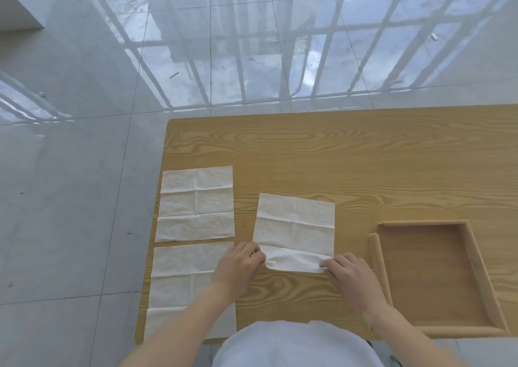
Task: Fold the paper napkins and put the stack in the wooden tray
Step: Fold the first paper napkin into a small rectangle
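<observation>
Three white paper napkins lie on the wooden table (pixel 336 153). The middle napkin (pixel 294 223) is spread flat except for its near edge, which is lifted and rumpled. My left hand (pixel 238 265) pinches its near left corner and my right hand (pixel 350 277) pinches its near right corner. A second napkin (pixel 196 204) lies unfolded at the table's left edge. A third napkin (pixel 182 282) lies unfolded in front of it, partly under my left forearm. The wooden tray (pixel 476 257) sits at the right, with nothing in it.
The table's left edge runs just beside the two left napkins, with glossy tiled floor (pixel 84 142) beyond. The far half of the table is bare wood. My white-clothed torso (pixel 294 344) covers the near table edge.
</observation>
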`<action>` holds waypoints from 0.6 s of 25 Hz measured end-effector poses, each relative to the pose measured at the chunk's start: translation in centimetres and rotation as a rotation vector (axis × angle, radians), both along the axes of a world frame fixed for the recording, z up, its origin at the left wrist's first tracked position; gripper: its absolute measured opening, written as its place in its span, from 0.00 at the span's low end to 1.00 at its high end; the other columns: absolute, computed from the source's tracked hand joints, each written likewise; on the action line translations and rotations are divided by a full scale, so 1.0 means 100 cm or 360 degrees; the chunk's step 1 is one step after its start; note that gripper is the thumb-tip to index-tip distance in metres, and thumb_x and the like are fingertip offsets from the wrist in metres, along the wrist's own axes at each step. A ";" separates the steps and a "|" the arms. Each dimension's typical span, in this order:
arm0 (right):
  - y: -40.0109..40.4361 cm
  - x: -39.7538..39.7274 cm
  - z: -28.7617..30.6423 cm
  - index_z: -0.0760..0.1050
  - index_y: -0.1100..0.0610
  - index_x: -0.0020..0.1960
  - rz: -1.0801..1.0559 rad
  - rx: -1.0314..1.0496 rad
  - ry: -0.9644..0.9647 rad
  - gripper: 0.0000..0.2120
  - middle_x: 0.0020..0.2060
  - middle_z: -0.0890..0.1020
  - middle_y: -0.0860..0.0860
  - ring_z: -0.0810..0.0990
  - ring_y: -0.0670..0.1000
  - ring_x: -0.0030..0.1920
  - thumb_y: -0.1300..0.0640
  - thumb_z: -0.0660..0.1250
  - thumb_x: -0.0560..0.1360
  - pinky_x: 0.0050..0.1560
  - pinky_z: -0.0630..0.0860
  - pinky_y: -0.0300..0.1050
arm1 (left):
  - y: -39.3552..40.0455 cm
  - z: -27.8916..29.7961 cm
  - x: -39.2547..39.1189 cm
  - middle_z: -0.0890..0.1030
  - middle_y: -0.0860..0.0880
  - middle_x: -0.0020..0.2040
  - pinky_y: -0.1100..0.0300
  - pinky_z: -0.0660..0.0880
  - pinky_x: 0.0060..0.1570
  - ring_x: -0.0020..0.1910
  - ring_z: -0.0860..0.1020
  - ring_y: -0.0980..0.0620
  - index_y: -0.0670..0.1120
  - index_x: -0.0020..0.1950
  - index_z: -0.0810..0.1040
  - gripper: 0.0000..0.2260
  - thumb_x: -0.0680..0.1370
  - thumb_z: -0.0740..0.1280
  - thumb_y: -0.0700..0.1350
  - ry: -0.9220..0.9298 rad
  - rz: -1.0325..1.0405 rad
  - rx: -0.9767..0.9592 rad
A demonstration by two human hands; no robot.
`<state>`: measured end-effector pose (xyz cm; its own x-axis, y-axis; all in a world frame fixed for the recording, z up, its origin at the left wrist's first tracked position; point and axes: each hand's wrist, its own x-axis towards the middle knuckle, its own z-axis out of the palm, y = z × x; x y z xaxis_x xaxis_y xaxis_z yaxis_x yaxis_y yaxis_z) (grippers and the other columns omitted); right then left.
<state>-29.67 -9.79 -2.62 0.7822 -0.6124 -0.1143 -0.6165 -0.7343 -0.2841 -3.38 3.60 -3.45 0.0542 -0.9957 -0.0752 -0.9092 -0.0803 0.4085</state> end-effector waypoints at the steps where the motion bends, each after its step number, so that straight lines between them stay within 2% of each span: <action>1: 0.003 -0.008 0.001 0.81 0.49 0.47 0.0026 0.0014 -0.0026 0.12 0.38 0.82 0.44 0.80 0.51 0.39 0.57 0.80 0.66 0.34 0.75 0.44 | 0.004 0.003 -0.002 0.79 0.51 0.43 0.58 0.73 0.36 0.40 0.77 0.51 0.47 0.44 0.79 0.03 0.77 0.70 0.44 0.0050 -0.0012 0.0005; 5: 0.019 -0.028 0.008 0.79 0.48 0.59 0.0096 0.0106 0.0067 0.27 0.50 0.81 0.44 0.80 0.49 0.50 0.42 0.78 0.63 0.45 0.78 0.46 | 0.019 0.014 -0.010 0.80 0.51 0.46 0.58 0.74 0.40 0.43 0.77 0.52 0.47 0.48 0.80 0.05 0.80 0.66 0.46 0.0292 -0.0035 0.0071; 7: 0.025 -0.026 0.009 0.79 0.49 0.60 0.0093 0.0102 0.0103 0.30 0.52 0.81 0.46 0.80 0.51 0.51 0.42 0.79 0.60 0.46 0.79 0.48 | 0.025 0.017 -0.013 0.80 0.52 0.47 0.61 0.72 0.43 0.45 0.77 0.53 0.47 0.49 0.80 0.05 0.80 0.66 0.47 0.0383 0.0024 0.0121; 10: 0.027 -0.022 0.009 0.81 0.51 0.55 0.0043 0.0091 0.0073 0.26 0.49 0.83 0.47 0.82 0.53 0.48 0.53 0.82 0.58 0.44 0.79 0.49 | 0.027 0.017 -0.014 0.80 0.54 0.49 0.67 0.68 0.43 0.48 0.76 0.56 0.48 0.51 0.80 0.06 0.80 0.65 0.48 0.0435 0.0108 0.0172; 12: 0.026 -0.021 0.007 0.82 0.51 0.48 0.0000 0.0082 -0.0032 0.18 0.43 0.83 0.45 0.82 0.52 0.44 0.60 0.82 0.60 0.41 0.78 0.48 | 0.025 0.017 -0.013 0.79 0.55 0.50 0.66 0.70 0.44 0.49 0.75 0.57 0.49 0.52 0.80 0.07 0.80 0.65 0.49 0.0466 0.0121 0.0225; 15: 0.020 -0.016 0.006 0.82 0.51 0.43 -0.0132 0.0145 -0.0185 0.09 0.37 0.83 0.43 0.81 0.51 0.39 0.61 0.79 0.67 0.37 0.76 0.47 | 0.020 0.017 -0.010 0.78 0.57 0.50 0.62 0.72 0.45 0.49 0.74 0.58 0.50 0.52 0.80 0.06 0.80 0.65 0.50 0.0494 0.0173 0.0275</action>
<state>-31.32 -7.74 -2.06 0.7407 -0.6666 -0.0837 -0.6328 -0.6504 -0.4202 -4.33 5.65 -1.76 0.1072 -0.9566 -0.2711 -0.7266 -0.2615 0.6353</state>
